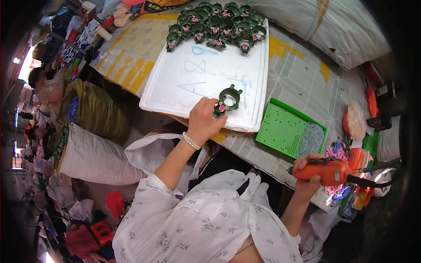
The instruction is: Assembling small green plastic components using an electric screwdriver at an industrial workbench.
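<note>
My left hand [205, 119] is closed on a dark green plastic ring-shaped piece [235, 93] with two small ears and a pink detail at its base. It holds this piece over the near edge of a white foam board [169, 94] with blue handwriting. At the right, my right hand [308, 186] is wrapped round an orange electric screwdriver [328, 172], its black tip pointing left. A black cable runs off from its back end. Many similar green pieces [215, 24] stand grouped at the board's far end.
A green perforated basket [274, 125] right of the board holds a heap of small grey metal parts [312, 138]. Pink parts [337, 151] lie beyond the screwdriver. Stuffed sacks [94, 158] stand left of the table; a large white sack [324, 26] lies at the back. Another person [48, 85] sits far left.
</note>
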Available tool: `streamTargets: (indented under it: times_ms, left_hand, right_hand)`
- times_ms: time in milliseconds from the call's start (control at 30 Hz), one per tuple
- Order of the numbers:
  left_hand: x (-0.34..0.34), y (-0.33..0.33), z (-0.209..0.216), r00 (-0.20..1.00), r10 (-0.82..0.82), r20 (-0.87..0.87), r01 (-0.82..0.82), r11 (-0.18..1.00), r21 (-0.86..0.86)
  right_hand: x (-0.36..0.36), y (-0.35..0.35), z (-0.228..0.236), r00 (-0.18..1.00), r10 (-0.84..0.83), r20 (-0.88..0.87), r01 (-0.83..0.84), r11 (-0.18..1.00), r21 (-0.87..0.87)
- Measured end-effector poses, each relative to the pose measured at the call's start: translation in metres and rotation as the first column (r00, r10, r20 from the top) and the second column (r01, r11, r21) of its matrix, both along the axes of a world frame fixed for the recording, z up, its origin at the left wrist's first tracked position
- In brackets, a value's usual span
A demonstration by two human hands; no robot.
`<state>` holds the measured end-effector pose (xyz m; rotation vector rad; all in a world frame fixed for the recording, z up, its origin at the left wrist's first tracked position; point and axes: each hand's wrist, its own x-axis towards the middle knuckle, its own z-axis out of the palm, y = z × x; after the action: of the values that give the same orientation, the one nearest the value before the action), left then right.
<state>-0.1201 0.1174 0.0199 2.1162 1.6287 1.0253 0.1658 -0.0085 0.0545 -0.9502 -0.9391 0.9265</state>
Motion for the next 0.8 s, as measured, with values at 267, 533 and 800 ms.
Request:
streamTargets:
  times_ms: [267, 533, 800]
  left_hand:
    - [-0.022, 0.032, 0.000, 0.971, 0.043, 0.236, 0.056, 0.916, -0.397]
    - [-0.026, 0.057, 0.007, 0.956, 0.029, 0.293, 0.174, 0.746, -0.643]
    - [-0.019, 0.059, 0.004, 0.939, -0.159, 0.306, 0.320, 0.729, -0.605]
  right_hand:
    - [0.002, 0.001, 0.004, 0.999, 0.050, -0.007, -0.050, 0.999, -0.001]
    - [0.000, 0.001, 0.004, 0.999, 0.039, 0.002, -0.039, 0.999, -0.019]
    - [-0.002, 0.003, 0.002, 1.000, 0.004, 0.003, -0.004, 1.000, -0.025]
